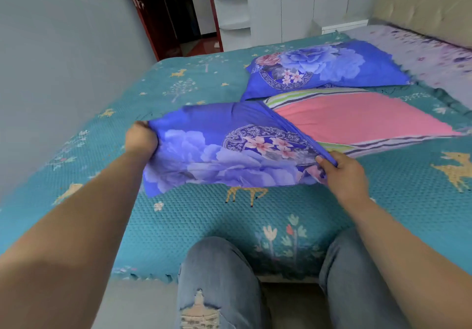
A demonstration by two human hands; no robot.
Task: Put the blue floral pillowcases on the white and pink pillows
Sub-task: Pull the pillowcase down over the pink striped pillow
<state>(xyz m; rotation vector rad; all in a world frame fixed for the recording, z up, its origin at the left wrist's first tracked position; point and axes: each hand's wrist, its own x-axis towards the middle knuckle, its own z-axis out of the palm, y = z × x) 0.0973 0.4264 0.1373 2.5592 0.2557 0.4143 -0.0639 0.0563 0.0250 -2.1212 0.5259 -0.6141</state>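
Over the near bed, the left hand point(141, 138) is fisted on the closed end of the case point(224, 149), and the right hand point(344, 172) pinches its open hem. The pink pillow point(357, 119) is only partly inside, most of it bare on the bedspread point(204, 221). Behind it lies a finished pillow point(324, 66), already covered. Judging by this, one pillow is done and the second is barely begun.

Soft, even daylight, perhaps from the right; wide-angle bending at edges, slight overall blur.
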